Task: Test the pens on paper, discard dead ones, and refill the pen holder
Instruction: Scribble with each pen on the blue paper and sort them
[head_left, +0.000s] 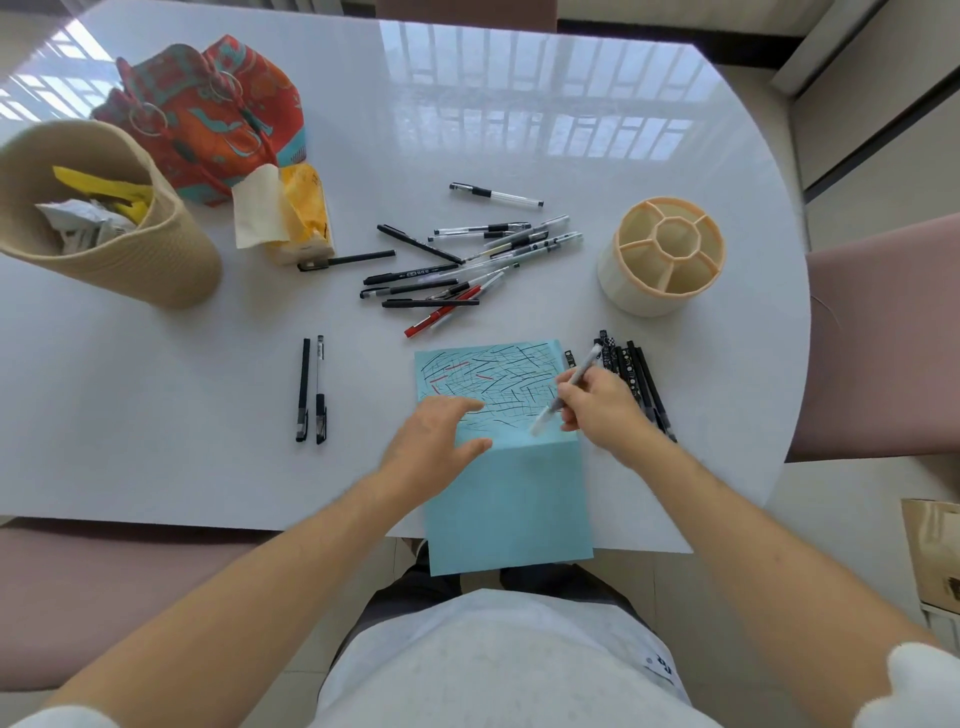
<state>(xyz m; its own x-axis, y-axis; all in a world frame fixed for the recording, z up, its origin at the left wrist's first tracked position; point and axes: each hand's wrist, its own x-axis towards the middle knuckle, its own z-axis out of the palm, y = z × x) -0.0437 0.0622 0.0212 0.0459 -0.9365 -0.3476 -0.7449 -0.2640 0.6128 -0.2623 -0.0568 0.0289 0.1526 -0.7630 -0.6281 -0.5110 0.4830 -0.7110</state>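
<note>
Right hand (597, 402) grips a white pen (569, 389); left hand (436, 436), fingers spread, pins the blue paper (511, 499) — wants light strokes on bare paper.

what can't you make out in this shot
- Head view: the tip of the pen in the right hand is motion-blurred.
- Print on the loose pens is too small to read.
- The right hand and arm cover part of the sorted pens.
- The left hand hides part of the blue paper.

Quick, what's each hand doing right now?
Left hand: open, fingers resting flat on the blue paper.
Right hand: holding a white pen, tip at the paper.
</note>
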